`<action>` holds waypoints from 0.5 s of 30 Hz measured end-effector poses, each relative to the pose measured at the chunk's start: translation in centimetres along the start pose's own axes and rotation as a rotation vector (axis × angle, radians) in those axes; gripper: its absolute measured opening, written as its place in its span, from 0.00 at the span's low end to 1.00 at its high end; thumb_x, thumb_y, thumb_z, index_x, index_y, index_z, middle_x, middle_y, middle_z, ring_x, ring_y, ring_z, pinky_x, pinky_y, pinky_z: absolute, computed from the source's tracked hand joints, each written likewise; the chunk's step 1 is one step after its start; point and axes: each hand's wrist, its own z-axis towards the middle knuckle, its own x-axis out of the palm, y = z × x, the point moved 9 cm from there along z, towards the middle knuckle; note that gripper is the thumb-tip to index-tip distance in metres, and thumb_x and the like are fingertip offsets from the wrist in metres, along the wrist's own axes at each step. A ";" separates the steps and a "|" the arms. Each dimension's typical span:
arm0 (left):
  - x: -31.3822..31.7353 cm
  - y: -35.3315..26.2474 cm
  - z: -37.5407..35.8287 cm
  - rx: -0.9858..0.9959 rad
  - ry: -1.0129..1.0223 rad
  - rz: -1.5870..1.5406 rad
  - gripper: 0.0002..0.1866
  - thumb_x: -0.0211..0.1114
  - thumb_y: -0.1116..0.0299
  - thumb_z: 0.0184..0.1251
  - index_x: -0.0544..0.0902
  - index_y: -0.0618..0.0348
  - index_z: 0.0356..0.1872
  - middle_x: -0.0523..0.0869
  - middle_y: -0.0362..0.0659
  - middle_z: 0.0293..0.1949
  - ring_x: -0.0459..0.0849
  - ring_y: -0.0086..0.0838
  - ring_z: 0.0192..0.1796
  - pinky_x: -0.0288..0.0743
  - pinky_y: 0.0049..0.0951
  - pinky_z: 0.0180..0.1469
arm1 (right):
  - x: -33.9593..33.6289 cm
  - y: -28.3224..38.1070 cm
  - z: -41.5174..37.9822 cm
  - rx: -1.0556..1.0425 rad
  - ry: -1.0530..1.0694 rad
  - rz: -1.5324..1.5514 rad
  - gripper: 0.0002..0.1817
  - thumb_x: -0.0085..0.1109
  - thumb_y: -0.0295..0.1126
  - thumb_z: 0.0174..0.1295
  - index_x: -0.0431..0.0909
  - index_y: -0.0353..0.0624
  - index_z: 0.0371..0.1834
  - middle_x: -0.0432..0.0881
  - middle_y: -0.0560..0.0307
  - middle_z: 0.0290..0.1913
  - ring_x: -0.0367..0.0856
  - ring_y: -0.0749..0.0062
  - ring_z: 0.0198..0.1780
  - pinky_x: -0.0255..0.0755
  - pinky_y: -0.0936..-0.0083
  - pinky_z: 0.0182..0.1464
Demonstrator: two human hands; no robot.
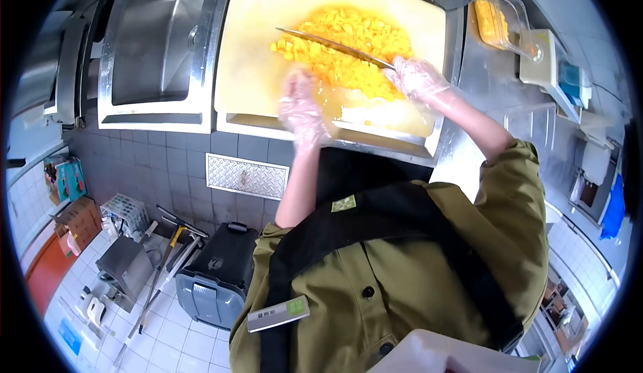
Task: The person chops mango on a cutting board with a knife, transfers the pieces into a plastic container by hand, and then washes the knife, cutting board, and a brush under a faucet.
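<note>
A large cutting board (248, 44) lies over the sink counter, with a spread of diced yellow-orange pieces (362, 34) on it. My right hand (415, 80), in a clear plastic glove, is closed around the handle of a long knife (328, 42). The blade points left and lies across the pieces. My left hand (301, 105), also gloved, is over the board's lower left part, just left of the pieces. Its fingers are blurred, and whether they hold anything does not show.
An empty steel sink (151, 51) is to the left. At the right stands a clear container (512, 18) with a yellow block (491, 23). A dark bin (218, 272), a cardboard box (80, 222) and a metal floor plate (246, 176) are lower left.
</note>
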 end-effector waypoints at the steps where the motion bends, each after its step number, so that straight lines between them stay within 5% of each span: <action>1: -1.7 -0.8 1.6 0.119 0.006 -0.056 0.11 0.56 0.68 0.64 0.75 0.62 0.43 0.79 0.37 0.35 0.76 0.19 0.35 0.70 0.17 0.39 | 0.0 0.0 0.0 0.002 0.023 0.011 0.18 0.47 0.43 0.62 0.70 0.35 0.30 0.74 0.41 0.21 0.74 0.49 0.26 0.68 0.59 0.32; 3: -3.4 -4.0 5.0 0.277 -0.136 0.519 0.12 0.52 0.65 0.66 0.77 0.61 0.42 0.79 0.41 0.30 0.75 0.22 0.30 0.71 0.22 0.36 | 0.1 0.9 -0.3 0.012 0.069 0.039 0.18 0.47 0.43 0.62 0.70 0.35 0.31 0.73 0.41 0.21 0.74 0.49 0.27 0.67 0.59 0.32; 5: -1.8 -7.5 4.8 0.111 -0.134 0.712 0.12 0.51 0.66 0.65 0.78 0.62 0.42 0.80 0.43 0.30 0.76 0.25 0.30 0.71 0.23 0.37 | 0.3 1.3 -1.1 0.053 0.109 0.054 0.18 0.47 0.43 0.62 0.69 0.35 0.31 0.73 0.41 0.21 0.74 0.50 0.27 0.67 0.59 0.32; 8: -0.4 -8.5 6.3 0.478 -0.103 0.989 0.11 0.53 0.66 0.64 0.79 0.61 0.40 0.81 0.43 0.29 0.77 0.26 0.31 0.71 0.23 0.37 | 0.3 1.4 -1.0 0.115 0.154 0.055 0.18 0.46 0.43 0.62 0.69 0.36 0.30 0.74 0.41 0.22 0.75 0.49 0.28 0.67 0.59 0.32; 11: -0.2 -7.8 6.0 0.411 -0.102 0.928 0.11 0.54 0.66 0.63 0.80 0.61 0.38 0.82 0.43 0.30 0.78 0.25 0.32 0.71 0.23 0.38 | 0.8 1.4 -1.4 0.143 0.198 0.077 0.18 0.45 0.44 0.63 0.68 0.36 0.30 0.74 0.40 0.23 0.75 0.49 0.29 0.67 0.59 0.32; 15: -4.2 -7.0 6.2 0.178 -0.323 0.348 0.10 0.54 0.69 0.63 0.79 0.63 0.39 0.82 0.42 0.32 0.77 0.23 0.33 0.71 0.23 0.38 | 2.2 0.7 -1.2 0.112 0.186 0.035 0.19 0.44 0.44 0.63 0.68 0.36 0.31 0.75 0.40 0.24 0.75 0.48 0.29 0.68 0.59 0.33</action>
